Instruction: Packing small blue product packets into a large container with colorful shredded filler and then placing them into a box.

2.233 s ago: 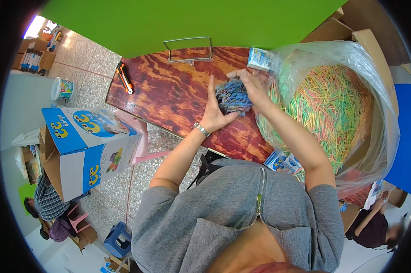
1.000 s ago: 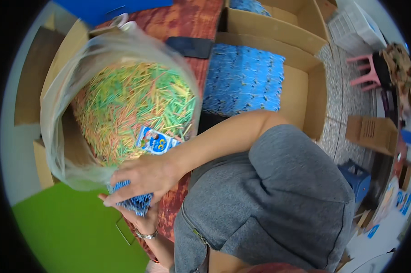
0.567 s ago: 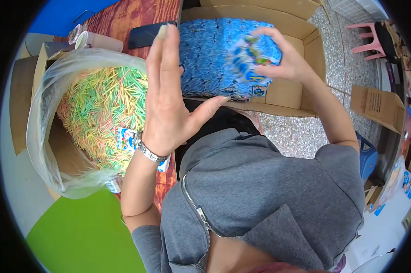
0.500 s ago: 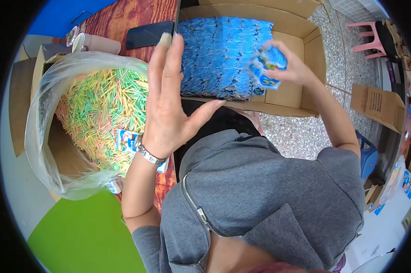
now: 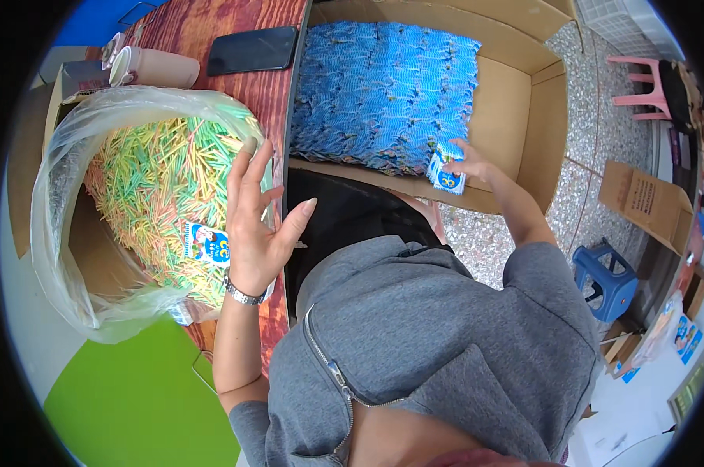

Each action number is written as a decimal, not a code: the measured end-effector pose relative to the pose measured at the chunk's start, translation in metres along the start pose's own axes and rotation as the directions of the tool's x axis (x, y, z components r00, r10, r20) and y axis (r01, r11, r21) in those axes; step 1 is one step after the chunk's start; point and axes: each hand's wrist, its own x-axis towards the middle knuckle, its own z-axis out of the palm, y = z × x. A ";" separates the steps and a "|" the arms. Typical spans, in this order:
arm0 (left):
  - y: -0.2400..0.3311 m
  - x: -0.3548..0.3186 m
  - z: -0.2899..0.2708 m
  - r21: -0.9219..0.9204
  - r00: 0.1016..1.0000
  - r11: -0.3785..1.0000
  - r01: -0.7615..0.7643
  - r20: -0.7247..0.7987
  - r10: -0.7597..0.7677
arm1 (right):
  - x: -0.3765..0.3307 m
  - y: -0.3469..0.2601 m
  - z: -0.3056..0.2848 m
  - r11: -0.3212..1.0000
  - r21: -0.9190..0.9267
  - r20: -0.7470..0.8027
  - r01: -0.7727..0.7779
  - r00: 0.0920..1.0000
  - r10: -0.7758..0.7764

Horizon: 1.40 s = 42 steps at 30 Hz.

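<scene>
My left hand (image 5: 257, 226), a metal-band watch on its wrist, is raised with fingers spread and nothing in it. It hovers at the right side of a clear plastic bag (image 5: 52, 233) full of thin pastel sticks (image 5: 153, 179). A small blue-and-white packet (image 5: 205, 243) lies on the sticks beside that hand. My right hand (image 5: 480, 166) grips another small blue-and-white packet (image 5: 447, 173) by its upper right edge. This packet is at the near right corner of tightly packed rows of blue packets (image 5: 383, 93) inside a cardboard carton (image 5: 508, 101).
A dark phone (image 5: 251, 51) and a pale pink tumbler (image 5: 157, 68) rest on the red wood-patterned table (image 5: 188, 27). On the speckled floor to the right stand a blue stool (image 5: 606, 279), a pink stool (image 5: 648, 86) and an open cardboard box (image 5: 646, 198).
My right hand has lowered its packet from above the carton to the near right corner of the packed rows. The left hand has shifted slightly left and down, still spread.
</scene>
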 end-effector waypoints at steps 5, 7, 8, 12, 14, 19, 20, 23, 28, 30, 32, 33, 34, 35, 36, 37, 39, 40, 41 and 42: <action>0.002 -0.002 0.005 0.008 1.000 1.000 0.021 -0.012 -0.021 | -0.002 0.018 0.025 0.691 -0.601 -0.209 0.402 0.755 -0.621; 0.001 -0.002 0.008 0.014 1.000 1.000 0.018 0.002 -0.018 | -0.004 0.022 0.035 0.699 -0.587 -0.233 0.408 0.741 -0.629; 0.001 -0.001 0.010 0.019 1.000 1.000 0.010 0.018 -0.010 | -0.003 0.026 0.036 0.624 -0.669 -0.201 0.403 0.711 -0.674; 0.006 0.002 0.017 0.053 0.999 0.999 -0.015 0.035 0.013 | 0.000 0.032 0.038 0.550 -0.777 -0.144 0.306 0.764 -0.629; 0.005 0.001 0.019 0.084 0.999 0.996 -0.036 0.036 0.033 | -0.005 0.024 0.041 0.539 -0.801 -0.144 0.259 0.791 -0.594; 0.002 -0.004 0.015 0.056 0.999 0.998 -0.027 0.022 0.026 | -0.037 0.007 0.035 0.564 -0.792 -0.081 0.232 0.876 -0.475; 0.001 -0.006 0.014 0.033 1.000 0.999 -0.015 0.013 0.015 | -0.038 0.010 0.033 0.565 -0.792 -0.082 0.230 0.878 -0.471; -0.002 -0.010 0.015 0.155 0.996 0.986 -0.062 0.066 0.052 | -0.027 0.020 0.028 0.827 -0.476 -0.316 0.299 0.820 -0.478; 0.004 -0.009 0.018 0.043 0.999 0.999 -0.007 0.035 0.005 | 0.015 0.042 0.065 0.890 -0.456 -0.445 0.012 0.863 -0.239; 0.003 -0.011 0.014 0.036 1.000 0.999 0.006 0.021 -0.007 | 0.016 0.036 0.063 0.898 -0.439 -0.401 0.027 0.889 -0.223; 0.002 -0.018 0.007 -0.003 1.000 1.000 0.029 0.006 -0.029 | -0.001 0.011 0.062 0.908 -0.416 -0.354 -0.050 0.929 -0.110; 0.000 -0.022 0.001 -0.002 0.999 0.999 0.037 -0.009 -0.037 | 0.009 0.030 0.051 0.903 -0.428 -0.343 -0.044 0.932 -0.117; 0.003 -0.026 -0.008 -0.019 0.998 1.000 0.021 -0.052 -0.022 | 0.014 0.057 0.028 0.896 -0.433 -0.384 0.100 0.879 -0.283; 0.009 -0.032 -0.020 -0.015 0.994 1.000 0.016 -0.112 -0.018 | 0.027 0.061 0.023 0.858 -0.442 -0.395 0.262 0.802 -0.448; 0.006 -0.051 -0.038 0.015 0.978 0.998 0.059 -0.202 -0.055 | 0.001 -0.007 0.046 0.681 -0.518 -0.282 0.517 0.648 -0.707; 0.004 -0.060 -0.053 0.018 0.944 0.996 0.084 -0.322 -0.074 | -0.013 -0.030 0.044 0.795 -0.429 -0.395 0.429 0.703 -0.592; 0.001 -0.063 -0.082 -0.087 0.828 0.995 0.041 -0.554 -0.082 | -0.029 -0.079 0.033 0.809 -0.251 -0.484 0.532 0.655 -0.580; -0.005 -0.071 -0.096 -0.081 0.747 0.996 0.028 -0.661 -0.075 | -0.047 -0.130 0.055 0.740 -0.189 -0.427 0.645 0.625 -0.653; -0.010 -0.080 -0.108 -0.086 0.656 0.995 0.053 -0.748 -0.100 | -0.065 -0.178 0.080 0.670 -0.122 -0.388 0.732 0.586 -0.711; -0.017 -0.094 -0.117 -0.107 0.597 0.993 0.044 -0.794 -0.112 | -0.075 -0.217 0.106 0.652 -0.112 -0.327 0.750 0.592 -0.737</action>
